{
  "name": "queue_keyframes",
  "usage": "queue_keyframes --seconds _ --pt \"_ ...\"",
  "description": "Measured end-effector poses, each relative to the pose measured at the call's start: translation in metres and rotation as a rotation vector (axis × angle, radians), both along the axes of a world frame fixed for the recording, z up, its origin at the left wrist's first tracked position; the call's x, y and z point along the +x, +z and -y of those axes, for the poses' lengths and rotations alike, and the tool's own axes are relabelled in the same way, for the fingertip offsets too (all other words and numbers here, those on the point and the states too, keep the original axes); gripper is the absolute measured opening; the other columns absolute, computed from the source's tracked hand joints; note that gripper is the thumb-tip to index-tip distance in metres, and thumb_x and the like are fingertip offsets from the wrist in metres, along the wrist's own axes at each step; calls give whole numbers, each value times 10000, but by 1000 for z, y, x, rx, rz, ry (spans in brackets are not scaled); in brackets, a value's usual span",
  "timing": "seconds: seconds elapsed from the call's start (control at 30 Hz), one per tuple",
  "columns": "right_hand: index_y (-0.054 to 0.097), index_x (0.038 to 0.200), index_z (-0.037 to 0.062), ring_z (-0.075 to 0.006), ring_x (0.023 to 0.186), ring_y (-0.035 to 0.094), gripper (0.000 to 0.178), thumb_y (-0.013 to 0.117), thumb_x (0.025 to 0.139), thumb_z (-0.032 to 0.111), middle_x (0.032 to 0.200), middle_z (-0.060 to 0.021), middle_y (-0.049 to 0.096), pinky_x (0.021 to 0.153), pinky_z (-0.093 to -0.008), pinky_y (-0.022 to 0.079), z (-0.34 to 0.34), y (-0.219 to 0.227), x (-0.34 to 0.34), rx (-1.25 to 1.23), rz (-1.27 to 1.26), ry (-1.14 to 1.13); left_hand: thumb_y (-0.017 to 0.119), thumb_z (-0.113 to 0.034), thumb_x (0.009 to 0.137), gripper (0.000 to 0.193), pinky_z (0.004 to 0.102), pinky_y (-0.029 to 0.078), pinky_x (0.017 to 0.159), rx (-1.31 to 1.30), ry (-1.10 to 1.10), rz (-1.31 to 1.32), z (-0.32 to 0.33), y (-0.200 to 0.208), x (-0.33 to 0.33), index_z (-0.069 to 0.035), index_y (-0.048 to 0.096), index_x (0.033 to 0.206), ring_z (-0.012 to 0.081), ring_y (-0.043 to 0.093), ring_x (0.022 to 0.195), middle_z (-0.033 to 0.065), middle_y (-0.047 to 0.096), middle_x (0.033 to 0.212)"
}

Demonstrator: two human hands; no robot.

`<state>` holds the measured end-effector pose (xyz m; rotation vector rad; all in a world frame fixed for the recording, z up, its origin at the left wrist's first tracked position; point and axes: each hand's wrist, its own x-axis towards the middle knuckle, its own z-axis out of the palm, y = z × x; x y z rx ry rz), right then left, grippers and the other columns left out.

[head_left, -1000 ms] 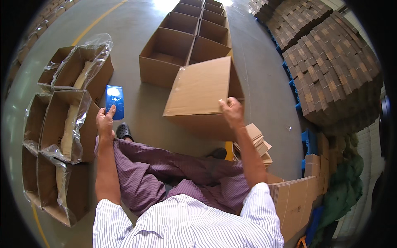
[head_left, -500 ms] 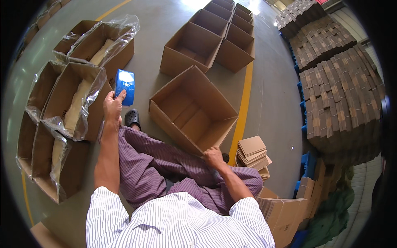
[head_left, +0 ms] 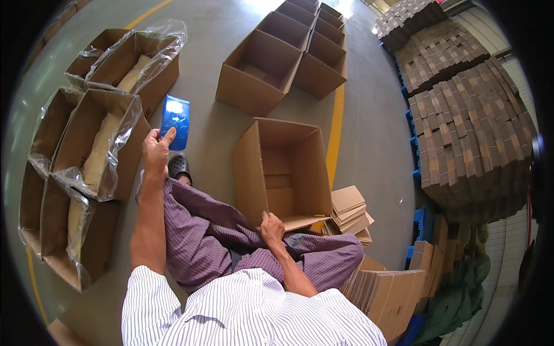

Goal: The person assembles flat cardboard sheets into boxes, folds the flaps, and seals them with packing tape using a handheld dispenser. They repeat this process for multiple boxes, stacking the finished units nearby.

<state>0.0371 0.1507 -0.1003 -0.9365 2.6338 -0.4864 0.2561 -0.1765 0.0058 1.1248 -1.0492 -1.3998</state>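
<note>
My left hand [head_left: 156, 151] is closed around one end of a glossy blue curved object [head_left: 175, 118], held up by the thumb and fingers; its exact kind I cannot make out. With my right hand [head_left: 272, 229] I grip the near corner edge of an open cardboard box [head_left: 247, 176] standing tilted in front of my legs. Its mouth faces up and toward me, and the inside shows only bare cardboard walls. A thin strip at its near right edge looks like a folded-down wall.
At left stand several cartons [head_left: 130, 167] lined with clear plastic, with pale contents. Rows of open boxes [head_left: 251, 95] fill the far middle. Flat cardboard pieces [head_left: 347, 200] and bundled cartons [head_left: 398, 300] lie at right, before tall stacks of flattened boxes [head_left: 473, 127]. A yellow line [head_left: 336, 124] crosses the floor.
The box has turned and tipped, its near corner swinging left together with my right hand. My left hand still holds the blue object in nearly the same place.
</note>
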Motion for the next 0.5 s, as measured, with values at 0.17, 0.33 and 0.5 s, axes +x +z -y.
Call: queue_keyframes --seconds 0.17,0.33,0.5 --pt "641 886 7 -442 850 639 412 472 979 371 846 -254 663 734 -523 488 60 -10 -50 -71 -68 -108 757 -175 863 203 243 470 698 68 19 13 -7 17 9 -27 631 923 87 556 714 21 638 814" --pt "657 989 -2 -419 917 627 299 550 960 276 1004 -225 669 823 -480 500 83 -15 -106 -395 -87 21 760 -194 862 219 250 470 714 100 24 31 -8 14 8 -29 633 931 88 553 721 21 637 816" --pt "632 1097 -11 -244 989 635 328 666 921 264 977 -126 683 876 -356 492 32 -6 -80 -685 -78 -278 762 -204 860 225 245 461 741 81 61 32 -4 4 31 -35 630 928 83 551 744 17 636 821"
